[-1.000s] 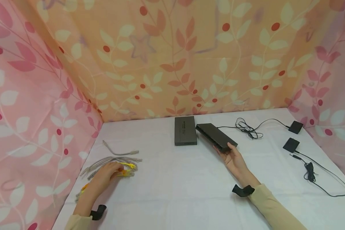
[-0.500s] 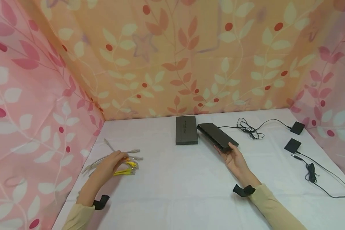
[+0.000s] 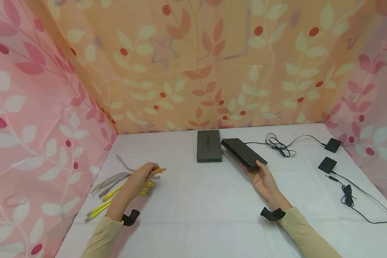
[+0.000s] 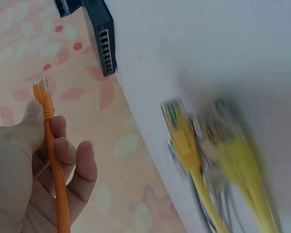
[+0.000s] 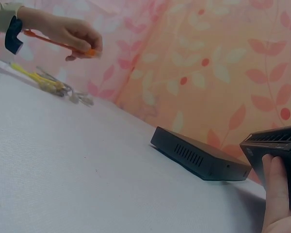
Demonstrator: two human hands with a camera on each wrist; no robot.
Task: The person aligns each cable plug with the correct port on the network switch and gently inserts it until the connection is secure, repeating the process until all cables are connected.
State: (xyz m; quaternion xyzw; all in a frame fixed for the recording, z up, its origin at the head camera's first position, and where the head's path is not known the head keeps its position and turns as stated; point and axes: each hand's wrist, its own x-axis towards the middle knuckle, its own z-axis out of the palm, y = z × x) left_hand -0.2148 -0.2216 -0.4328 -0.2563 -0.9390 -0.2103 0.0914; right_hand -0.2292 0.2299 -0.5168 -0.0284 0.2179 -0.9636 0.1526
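Box point(image 3: 243, 153), right of centre, tilted beside the second box point(image 3: 209, 145): I have its near end clamped in my right grip point(image 3: 262, 180). My left grip point(image 3: 142, 175) pinches an orange cable point(image 4: 57, 174) above yellow cables point(image 4: 245, 167) at left.

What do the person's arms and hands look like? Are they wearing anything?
The left sleeve and right sleeve are plain, pale beige, and stop near the wrists. There's a smooth, curved black wrist piece on each side: the left one and the right one. The left hand and right hand have no gloves.
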